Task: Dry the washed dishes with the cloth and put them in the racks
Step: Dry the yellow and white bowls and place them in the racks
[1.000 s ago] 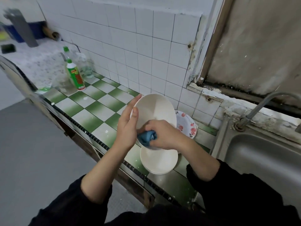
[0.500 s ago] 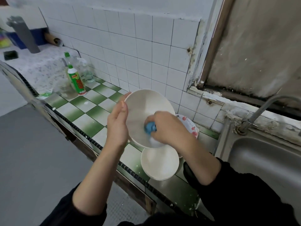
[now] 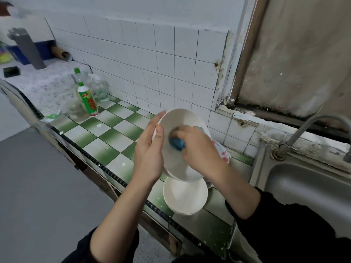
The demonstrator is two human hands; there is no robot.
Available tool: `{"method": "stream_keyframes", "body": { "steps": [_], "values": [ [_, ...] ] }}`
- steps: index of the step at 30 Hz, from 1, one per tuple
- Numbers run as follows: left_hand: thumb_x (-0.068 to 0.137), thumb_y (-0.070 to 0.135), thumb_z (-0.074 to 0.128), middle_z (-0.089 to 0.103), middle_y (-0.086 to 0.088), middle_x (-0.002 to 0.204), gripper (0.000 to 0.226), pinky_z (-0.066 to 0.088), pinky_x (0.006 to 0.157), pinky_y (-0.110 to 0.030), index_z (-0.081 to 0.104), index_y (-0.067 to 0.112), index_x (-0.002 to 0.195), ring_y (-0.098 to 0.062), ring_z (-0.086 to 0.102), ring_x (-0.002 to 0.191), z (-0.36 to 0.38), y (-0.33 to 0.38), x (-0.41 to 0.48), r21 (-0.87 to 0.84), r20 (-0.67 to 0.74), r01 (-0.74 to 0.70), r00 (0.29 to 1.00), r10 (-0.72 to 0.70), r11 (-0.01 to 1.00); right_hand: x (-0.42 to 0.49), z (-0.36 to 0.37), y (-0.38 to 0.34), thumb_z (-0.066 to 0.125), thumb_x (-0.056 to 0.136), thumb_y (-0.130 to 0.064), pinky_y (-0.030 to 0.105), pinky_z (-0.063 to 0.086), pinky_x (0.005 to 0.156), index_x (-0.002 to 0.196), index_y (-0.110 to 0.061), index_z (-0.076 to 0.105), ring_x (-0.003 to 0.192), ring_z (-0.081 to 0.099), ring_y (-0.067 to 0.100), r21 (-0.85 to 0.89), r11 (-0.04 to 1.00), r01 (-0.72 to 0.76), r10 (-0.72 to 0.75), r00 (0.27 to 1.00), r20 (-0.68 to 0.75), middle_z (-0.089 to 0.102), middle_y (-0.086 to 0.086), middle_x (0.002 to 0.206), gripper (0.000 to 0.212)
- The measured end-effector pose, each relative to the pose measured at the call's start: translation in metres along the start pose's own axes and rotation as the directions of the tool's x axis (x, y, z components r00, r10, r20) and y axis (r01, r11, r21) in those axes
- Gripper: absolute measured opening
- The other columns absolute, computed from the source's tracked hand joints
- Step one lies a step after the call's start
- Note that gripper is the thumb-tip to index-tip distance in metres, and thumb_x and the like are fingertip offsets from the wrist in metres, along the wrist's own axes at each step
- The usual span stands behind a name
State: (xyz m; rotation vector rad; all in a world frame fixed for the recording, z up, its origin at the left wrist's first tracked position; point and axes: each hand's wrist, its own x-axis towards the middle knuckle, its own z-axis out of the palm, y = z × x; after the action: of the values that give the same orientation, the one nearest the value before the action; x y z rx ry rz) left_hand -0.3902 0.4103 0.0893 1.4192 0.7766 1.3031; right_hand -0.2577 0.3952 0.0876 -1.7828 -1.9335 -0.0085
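Observation:
I hold a white bowl [image 3: 181, 120] tilted on its side above the green-and-white tiled counter [image 3: 114, 135]. My left hand [image 3: 150, 149] grips its left rim, thumb over the edge. Inside the bowl, my right hand [image 3: 197, 149] presses a bunched blue cloth [image 3: 177, 143] against the white surface. Just below, a stack of white bowls [image 3: 185, 198] stands on the counter near its front edge. A red-flowered plate [image 3: 223, 152] lies behind my right wrist, mostly hidden.
A steel sink [image 3: 307, 188] with a curved tap [image 3: 303, 130] is at the right. A green detergent bottle [image 3: 87, 100], clear bottles and a glass jar [image 3: 75, 111] stand at the counter's left end. White wall tiles rise behind. Grey floor lies to the left.
My right hand has moved the blue cloth around inside the bowl, from its lower edge up toward the middle. My left hand has shifted its grip on the rim slightly.

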Motion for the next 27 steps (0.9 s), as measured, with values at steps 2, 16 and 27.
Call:
{"method": "stream_keyframes", "body": {
  "steps": [2, 16, 27],
  "values": [
    [0.086, 0.058, 0.046, 0.062, 0.003, 0.13, 0.045, 0.041, 0.107, -0.05, 0.062, 0.04, 0.124, -0.02, 0.055, 0.123, 0.003, 0.005, 0.003, 0.076, 0.007, -0.021, 1.0, 0.021, 0.997, 0.003, 0.005, -0.007, 0.064, 0.072, 0.009, 0.018, 0.045, 0.086, 0.113, -0.024, 0.069, 0.099, 0.058, 0.012, 0.427, 0.904, 0.015, 0.051, 0.988, -0.143, 0.066, -0.009, 0.11, 0.053],
    [0.097, 0.033, 0.051, 0.068, -0.003, 0.12, 0.024, 0.055, 0.082, -0.026, 0.071, 0.031, 0.109, -0.017, 0.065, 0.107, -0.025, 0.041, 0.004, -0.015, 0.063, 0.039, 0.997, -0.038, 0.999, -0.001, -0.032, 0.002, 0.04, 0.081, -0.005, 0.031, 0.047, 0.071, 0.109, -0.032, 0.069, 0.099, 0.056, 0.025, -0.461, 0.788, 0.409, -0.371, 0.912, 0.175, 0.064, 0.0, 0.114, 0.049],
    [0.093, 0.031, 0.057, 0.069, 0.002, 0.114, 0.026, 0.05, 0.084, -0.018, 0.066, 0.019, 0.114, -0.011, 0.065, 0.104, -0.012, 0.022, -0.015, -0.11, -0.019, 0.041, 0.999, -0.044, 0.993, 0.001, -0.021, -0.046, 0.071, 0.077, -0.001, 0.037, 0.056, 0.071, 0.09, -0.023, 0.062, 0.071, 0.064, 0.013, 0.876, 0.445, -0.184, 0.363, 0.932, 0.011, 0.068, 0.001, 0.082, 0.027]
  ]
}}
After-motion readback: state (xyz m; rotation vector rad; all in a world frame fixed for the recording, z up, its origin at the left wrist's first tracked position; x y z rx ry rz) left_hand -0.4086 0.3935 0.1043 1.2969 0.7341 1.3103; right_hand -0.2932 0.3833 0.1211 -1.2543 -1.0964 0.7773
